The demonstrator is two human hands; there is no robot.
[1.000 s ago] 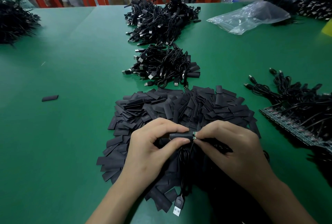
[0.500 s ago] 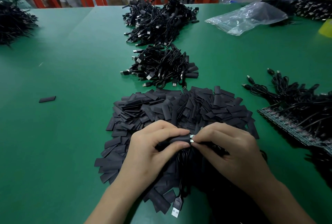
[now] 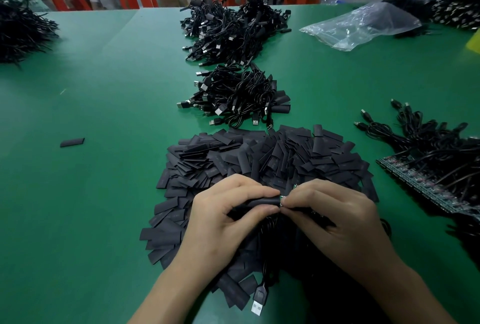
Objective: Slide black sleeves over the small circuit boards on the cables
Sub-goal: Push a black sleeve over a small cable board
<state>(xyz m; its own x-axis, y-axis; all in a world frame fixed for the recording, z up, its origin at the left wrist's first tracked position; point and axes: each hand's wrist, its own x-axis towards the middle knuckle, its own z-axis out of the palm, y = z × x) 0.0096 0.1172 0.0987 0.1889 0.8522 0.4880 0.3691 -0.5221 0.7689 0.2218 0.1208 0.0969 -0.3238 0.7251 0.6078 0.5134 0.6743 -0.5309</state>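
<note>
Since a second ago the two hands have closed in on each other, and less of the board's end now shows past the tube's mouth. From the head view, the left hand (image 3: 223, 222) curls its fingers and thumb round a black sleeve (image 3: 262, 202) and holds it level just above the near part of the pile of sleeves (image 3: 259, 157). The right hand (image 3: 335, 217) pinches the small circuit board (image 3: 282, 198) between thumb and forefinger right at the open end of the black sleeve, so the fingertips of both hands almost touch. Only a sliver of the circuit board is visible. Its cable (image 3: 267, 258) hangs down between the wrists over the near edge of the pile, ending in a USB plug (image 3: 258, 300) on the green desk (image 3: 104, 193). Just beyond the pile lies a bundle of cables (image 3: 239, 95), and farther beyond that a bigger heap of cables (image 3: 233, 30). Right of the pile, more cables run onto a panel of boards (image 3: 428, 180). Well to the left of the pile lies a stray sleeve (image 3: 72, 142). Far beyond the pile to the right sits a clear plastic bag (image 3: 361, 24).
</note>
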